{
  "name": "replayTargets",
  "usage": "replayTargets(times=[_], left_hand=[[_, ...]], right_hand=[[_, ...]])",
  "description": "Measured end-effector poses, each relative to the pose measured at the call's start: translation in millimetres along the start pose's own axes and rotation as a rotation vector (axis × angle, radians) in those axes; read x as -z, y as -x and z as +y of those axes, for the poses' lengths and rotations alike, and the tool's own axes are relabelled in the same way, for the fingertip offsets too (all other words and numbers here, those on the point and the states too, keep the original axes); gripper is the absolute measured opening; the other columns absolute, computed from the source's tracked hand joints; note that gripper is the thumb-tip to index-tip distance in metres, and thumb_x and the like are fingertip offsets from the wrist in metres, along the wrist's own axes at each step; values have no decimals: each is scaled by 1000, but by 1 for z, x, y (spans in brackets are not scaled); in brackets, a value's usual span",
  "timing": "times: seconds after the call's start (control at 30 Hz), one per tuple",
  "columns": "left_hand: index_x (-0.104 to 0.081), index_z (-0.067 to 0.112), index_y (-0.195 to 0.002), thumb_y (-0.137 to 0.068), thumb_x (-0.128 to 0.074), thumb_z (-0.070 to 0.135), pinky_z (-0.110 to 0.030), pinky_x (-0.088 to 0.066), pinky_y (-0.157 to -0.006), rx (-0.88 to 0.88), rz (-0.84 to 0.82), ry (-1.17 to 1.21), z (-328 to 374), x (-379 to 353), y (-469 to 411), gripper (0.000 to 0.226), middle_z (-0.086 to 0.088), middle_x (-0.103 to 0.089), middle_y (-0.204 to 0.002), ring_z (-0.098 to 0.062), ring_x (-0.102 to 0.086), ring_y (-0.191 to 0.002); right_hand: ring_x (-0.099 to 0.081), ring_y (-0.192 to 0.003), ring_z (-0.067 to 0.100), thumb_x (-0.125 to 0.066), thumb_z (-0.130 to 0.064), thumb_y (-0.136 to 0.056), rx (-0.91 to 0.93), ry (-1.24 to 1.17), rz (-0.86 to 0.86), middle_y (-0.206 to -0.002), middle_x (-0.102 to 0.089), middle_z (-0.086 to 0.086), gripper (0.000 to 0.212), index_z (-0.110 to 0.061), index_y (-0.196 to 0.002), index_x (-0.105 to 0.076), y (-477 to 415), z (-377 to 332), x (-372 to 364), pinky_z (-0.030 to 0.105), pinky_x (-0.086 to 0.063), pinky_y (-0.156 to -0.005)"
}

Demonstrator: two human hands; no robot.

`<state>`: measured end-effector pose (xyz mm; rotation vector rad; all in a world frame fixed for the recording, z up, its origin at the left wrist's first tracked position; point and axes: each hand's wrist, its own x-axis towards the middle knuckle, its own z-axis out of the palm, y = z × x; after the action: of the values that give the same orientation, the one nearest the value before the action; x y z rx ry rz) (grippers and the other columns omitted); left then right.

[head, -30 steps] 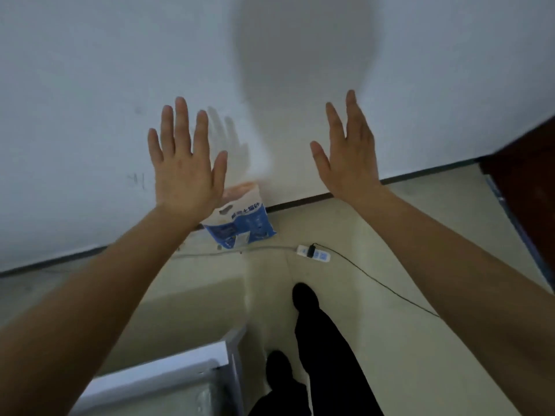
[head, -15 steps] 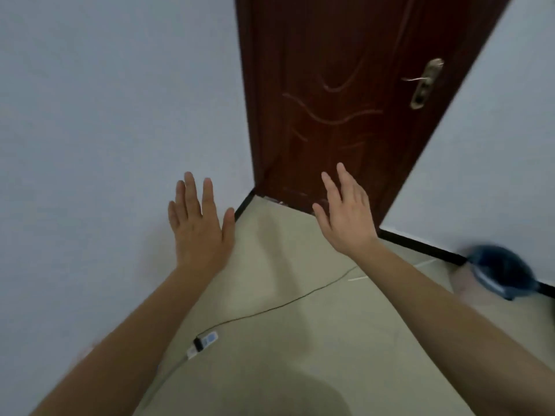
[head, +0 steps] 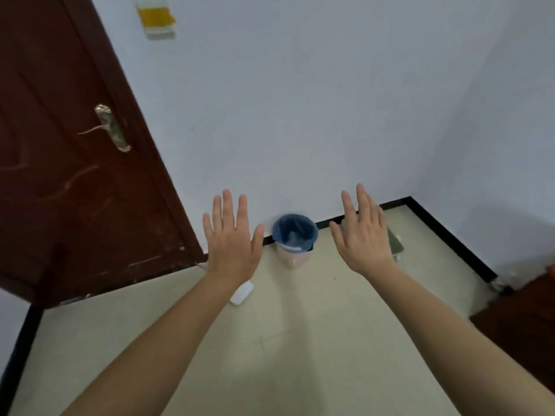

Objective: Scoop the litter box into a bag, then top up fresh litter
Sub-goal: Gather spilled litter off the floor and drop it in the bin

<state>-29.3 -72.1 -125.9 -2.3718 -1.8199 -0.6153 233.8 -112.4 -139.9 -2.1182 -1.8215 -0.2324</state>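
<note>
Two bare forearms reach forward over the pale floor (head: 300, 349). The left hand (head: 232, 244) and right hand (head: 365, 240) are raised with backs to the camera, fingers straight and spread, holding nothing. A small white object (head: 241, 293) lies on the floor just below the left wrist. Beyond, between the two hands, a pink bin (head: 292, 256) lined with a blue bag (head: 295, 232) stands against the wall. A flat greenish thing (head: 395, 244) shows partly behind the right hand. A dark brown door (head: 75, 190) with a brass handle (head: 112, 129) fills the left, and dark furniture (head: 522, 325) edges the right.
</note>
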Motion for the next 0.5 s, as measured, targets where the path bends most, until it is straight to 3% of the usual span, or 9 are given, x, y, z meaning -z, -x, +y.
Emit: replayTargets(times=[0.17, 0.5], left_hand=[[-16, 12, -153, -100, -26, 48, -54, -12, -117, -146, 1, 39, 70, -30, -86, 65, -17, -5, -161, -33, -2, -148], [-11, 13, -154, -100, -27, 48, -54, -11, -118, -281, -40, 153, 143, -123, -282, 66, -15, 0, -161, -31, 3, -148]], right_hand=[[-21, -146, 39, -43, -45, -100, -126, 33, -2, -162, -11, 21, 69, -10, -155, -20, -56, 80, -1, 53, -23, -117], [-19, -147, 36, -39, -47, -101, -248, 125, 27, -163, -10, 17, 68, -14, -156, -19, -205, 163, -31, 51, -18, -118]])
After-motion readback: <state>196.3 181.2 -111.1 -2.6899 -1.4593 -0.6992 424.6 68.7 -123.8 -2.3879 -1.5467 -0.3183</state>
